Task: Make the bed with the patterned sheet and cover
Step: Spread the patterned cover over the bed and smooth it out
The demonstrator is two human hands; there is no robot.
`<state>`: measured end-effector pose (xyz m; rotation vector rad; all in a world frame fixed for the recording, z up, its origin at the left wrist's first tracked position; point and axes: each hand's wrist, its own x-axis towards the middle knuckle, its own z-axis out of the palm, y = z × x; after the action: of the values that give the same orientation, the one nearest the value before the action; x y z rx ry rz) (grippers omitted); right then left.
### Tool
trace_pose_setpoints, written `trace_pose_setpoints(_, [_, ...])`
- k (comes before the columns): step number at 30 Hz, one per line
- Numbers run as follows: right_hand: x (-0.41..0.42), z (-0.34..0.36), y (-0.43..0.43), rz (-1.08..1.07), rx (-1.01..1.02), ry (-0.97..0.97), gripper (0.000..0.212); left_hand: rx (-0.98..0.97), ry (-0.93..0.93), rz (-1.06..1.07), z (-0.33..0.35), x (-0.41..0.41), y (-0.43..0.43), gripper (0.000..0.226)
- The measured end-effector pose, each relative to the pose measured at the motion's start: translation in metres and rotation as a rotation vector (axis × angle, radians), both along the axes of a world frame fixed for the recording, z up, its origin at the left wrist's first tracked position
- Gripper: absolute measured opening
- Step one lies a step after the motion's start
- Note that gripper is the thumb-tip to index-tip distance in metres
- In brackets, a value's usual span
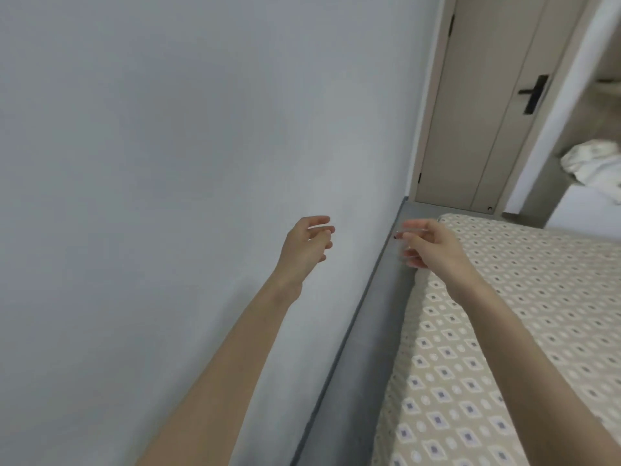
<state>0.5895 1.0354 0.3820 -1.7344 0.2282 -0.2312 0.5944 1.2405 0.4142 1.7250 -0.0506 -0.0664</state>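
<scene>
A beige sheet with a diamond and dot pattern [504, 324] lies stretched over the mattress on the right, down its side as well. My left hand [307, 245] hovers in front of the grey wall, fingers loosely spread, holding nothing. My right hand [428, 243] hangs above the mattress's left edge near the far corner, fingers relaxed and empty. A bunched white and pale patterned cloth [594, 166] lies at the far right, beyond the bed; whether it is the cover I cannot tell.
A narrow dark grey floor strip [363, 348] runs between the wall [168, 163] and the bed. A beige door [487, 112] with a black handle [534, 94] stands shut at the far end. Shelving shows at the upper right.
</scene>
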Motion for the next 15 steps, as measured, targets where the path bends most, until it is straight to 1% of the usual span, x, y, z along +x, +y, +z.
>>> trace_pose_setpoints(3, [0.025,-0.005,-0.023,-0.110,0.013,0.004,0.020,-0.018,0.044,-0.075,-0.006,0.049,-0.024,0.027])
trace_pose_setpoints(7, [0.066,-0.016,-0.052,-0.189,0.019,0.027,0.023,-0.043,0.081,-0.122,-0.017,0.109,-0.055,0.026])
trace_pose_setpoints(10, [0.112,-0.032,-0.083,-0.246,0.025,0.032,0.022,-0.043,0.090,-0.150,-0.030,0.163,-0.086,0.026])
trace_pose_setpoints(15, [0.212,-0.059,-0.161,-0.335,0.023,0.038,0.015,-0.013,0.097,-0.242,-0.049,0.282,-0.170,0.026])
